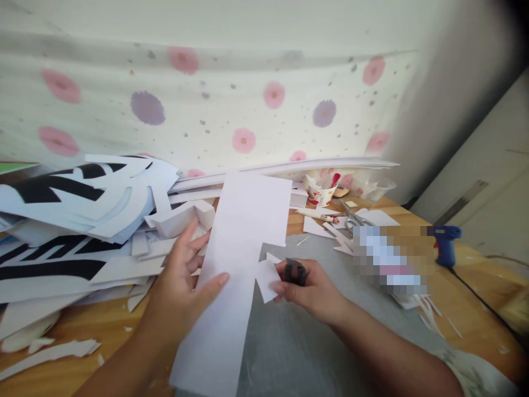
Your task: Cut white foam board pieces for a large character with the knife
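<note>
My left hand [185,270] grips a long white card sheet [243,237] by its left edge, thumb on the face and the other fingers along or behind the edge. The sheet is tilted up over a grey cutting mat [306,342], and its upper part juts out to the right above a notch. Beside that notch, my right hand [308,284] pinches a small white card piece [268,280] between thumb and fingers. A black band [296,272] wraps a finger of this hand. Whether the small piece touches the sheet, I cannot tell.
Cut white and black sheets [82,220] pile up at left. A paper cup [320,193], scissors [355,218] and card scraps [341,240] lie at back right. A blue glue gun [446,245] with its cord is at far right, near a blurred-out patch. A flowered curtain hangs behind.
</note>
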`<move>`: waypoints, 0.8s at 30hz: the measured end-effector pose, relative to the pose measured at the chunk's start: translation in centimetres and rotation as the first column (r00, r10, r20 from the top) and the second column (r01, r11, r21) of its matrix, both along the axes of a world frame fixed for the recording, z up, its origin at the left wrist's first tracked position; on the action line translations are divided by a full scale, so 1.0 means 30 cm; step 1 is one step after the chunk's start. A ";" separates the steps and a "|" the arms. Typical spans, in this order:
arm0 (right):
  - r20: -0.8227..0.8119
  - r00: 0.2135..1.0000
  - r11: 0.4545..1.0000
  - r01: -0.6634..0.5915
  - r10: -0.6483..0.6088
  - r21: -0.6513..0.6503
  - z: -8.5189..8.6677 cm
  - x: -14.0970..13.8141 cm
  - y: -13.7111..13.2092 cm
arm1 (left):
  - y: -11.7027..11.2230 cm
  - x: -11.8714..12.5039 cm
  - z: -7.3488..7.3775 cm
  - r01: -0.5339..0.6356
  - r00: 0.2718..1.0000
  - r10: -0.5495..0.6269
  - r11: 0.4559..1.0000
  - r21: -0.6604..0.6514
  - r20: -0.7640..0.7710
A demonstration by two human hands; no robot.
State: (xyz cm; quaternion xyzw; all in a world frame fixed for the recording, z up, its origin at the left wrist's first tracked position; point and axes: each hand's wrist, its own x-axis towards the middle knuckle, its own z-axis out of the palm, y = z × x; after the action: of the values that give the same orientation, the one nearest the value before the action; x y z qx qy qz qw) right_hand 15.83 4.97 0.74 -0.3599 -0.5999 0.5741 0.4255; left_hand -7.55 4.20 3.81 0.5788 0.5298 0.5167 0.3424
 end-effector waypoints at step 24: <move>-0.182 0.859 0.814 0.512 -0.478 0.276 0.030 0.025 0.022 | -0.037 0.107 -0.016 0.159 0.830 0.155 0.854 -0.495 0.535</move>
State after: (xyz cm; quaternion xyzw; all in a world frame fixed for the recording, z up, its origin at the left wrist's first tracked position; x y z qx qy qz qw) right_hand 16.59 5.63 1.65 -0.4007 -0.5461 0.3583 0.6425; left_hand -4.32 3.10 3.33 0.2889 0.5255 0.4994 0.6253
